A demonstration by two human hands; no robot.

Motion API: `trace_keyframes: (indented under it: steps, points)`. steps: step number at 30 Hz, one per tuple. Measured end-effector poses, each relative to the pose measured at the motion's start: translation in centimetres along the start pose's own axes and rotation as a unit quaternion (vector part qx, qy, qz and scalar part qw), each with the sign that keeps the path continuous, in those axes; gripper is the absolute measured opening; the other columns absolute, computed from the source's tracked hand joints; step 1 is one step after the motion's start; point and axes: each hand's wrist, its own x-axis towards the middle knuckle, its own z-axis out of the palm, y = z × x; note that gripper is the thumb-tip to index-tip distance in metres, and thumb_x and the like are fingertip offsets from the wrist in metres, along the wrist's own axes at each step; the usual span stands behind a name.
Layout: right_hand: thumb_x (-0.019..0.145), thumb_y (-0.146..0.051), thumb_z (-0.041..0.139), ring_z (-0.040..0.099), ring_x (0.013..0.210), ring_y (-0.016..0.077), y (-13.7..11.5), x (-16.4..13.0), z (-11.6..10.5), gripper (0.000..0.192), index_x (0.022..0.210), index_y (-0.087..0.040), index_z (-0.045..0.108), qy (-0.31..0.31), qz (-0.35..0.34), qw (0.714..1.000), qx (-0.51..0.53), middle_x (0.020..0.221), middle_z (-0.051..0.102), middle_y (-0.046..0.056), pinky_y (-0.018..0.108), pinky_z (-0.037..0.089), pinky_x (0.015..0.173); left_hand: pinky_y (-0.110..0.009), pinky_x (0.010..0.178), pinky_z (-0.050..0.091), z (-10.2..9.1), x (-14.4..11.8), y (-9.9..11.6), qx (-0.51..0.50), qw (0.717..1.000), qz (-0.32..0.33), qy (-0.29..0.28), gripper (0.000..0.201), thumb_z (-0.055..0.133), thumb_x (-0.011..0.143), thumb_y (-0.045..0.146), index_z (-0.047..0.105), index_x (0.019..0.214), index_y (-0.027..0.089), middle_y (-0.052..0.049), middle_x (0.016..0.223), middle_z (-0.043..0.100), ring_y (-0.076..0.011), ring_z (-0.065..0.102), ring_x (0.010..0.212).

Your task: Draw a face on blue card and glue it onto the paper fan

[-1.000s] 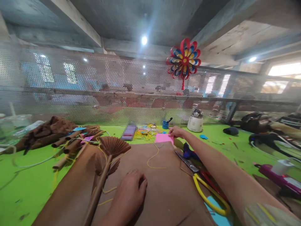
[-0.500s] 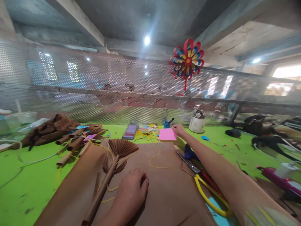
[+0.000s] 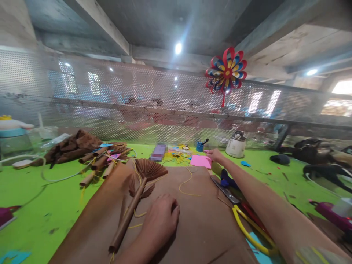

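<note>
My left hand [image 3: 162, 215] lies curled on a large sheet of brown paper [image 3: 198, 223], its fingertips hidden underneath. Just left of it is a brown rolled-paper stick [image 3: 128, 220] with a pleated paper fan [image 3: 151, 170] at its far end. Yellow string [image 3: 140, 215] runs between the stick and my left hand. Stretched far forward, my right hand [image 3: 216, 156] has its fingers closed at the corner of a pink paper square [image 3: 201, 161]. Under my right forearm lie scissors [image 3: 232, 198] with yellow handles.
A blue jar [image 3: 200, 146] and a white flask [image 3: 235, 145] stand near the perforated screen [image 3: 154, 117]. Yellow string scraps [image 3: 177, 157] lie left of the pink square. Several brown paper rolls [image 3: 100, 163] are at the left. A power strip [image 3: 328, 214] sits at the right.
The view has swung slightly left. The pink paper square has dropped a little and looks flatter beside my right hand. My left hand stays on the brown paper.
</note>
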Motion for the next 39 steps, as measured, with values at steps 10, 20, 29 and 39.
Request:
trace_keyframes:
  steps: [10, 20, 29, 39]
  points:
    - [0.091, -0.033, 0.057, 0.06, 0.102, 0.022, -0.9, -0.2, 0.3, 0.033, 0.12, -0.016, 0.057, -0.04, -0.014, 0.999, 0.025, 0.121, 0.058, 0.009, 0.042, 0.052, 0.084, -0.031, 0.075, 0.039, -0.2, -0.2, 0.1, -0.006, 1.0, 0.009, 0.0, 0.012, 0.051, 0.082, 0.02, 0.063, 0.08, 0.018, -0.007, 0.089, 0.067, -0.0223, 0.059, 0.087]
    - [0.091, -0.033, 0.056, 0.06, 0.102, 0.0217, -2.4, 0.3, 1.3, 0.032, 0.119, -0.017, 0.058, 0.021, 0.004, 0.999, -0.045, 0.121, 0.058, 0.009, 0.041, 0.052, 0.084, -0.032, 0.078, 0.04, -0.5, -0.6, 0.6, 0.015, 1.0, 0.008, -0.016, 0.011, 0.052, 0.082, 0.02, 0.063, 0.08, 0.018, -0.008, 0.091, 0.066, -0.0233, 0.059, 0.09]
    - [0.091, -0.033, 0.056, 0.06, 0.102, 0.021, -6.0, 0.1, 2.3, 0.032, 0.119, -0.017, 0.057, 0.043, -0.02, 0.994, -0.098, 0.121, 0.058, 0.01, 0.041, 0.052, 0.085, -0.033, 0.077, 0.04, -0.5, -0.7, 0.7, 0.019, 1.0, 0.018, -0.017, 0.011, 0.052, 0.081, 0.019, 0.063, 0.082, 0.017, -0.009, 0.092, 0.066, -0.0241, 0.058, 0.091]
    - [0.092, -0.032, 0.056, 0.06, 0.101, 0.0208, -2.4, 0.0, 1.7, 0.032, 0.12, -0.018, 0.057, -0.013, -0.017, 0.996, -0.088, 0.122, 0.058, 0.009, 0.042, 0.052, 0.085, -0.028, 0.066, 0.035, -0.2, 0.0, 0.0, -0.004, 0.999, -0.036, 0.004, 0.021, 0.044, 0.089, 0.022, 0.062, 0.078, 0.018, -0.006, 0.085, 0.07, -0.0202, 0.063, 0.083]
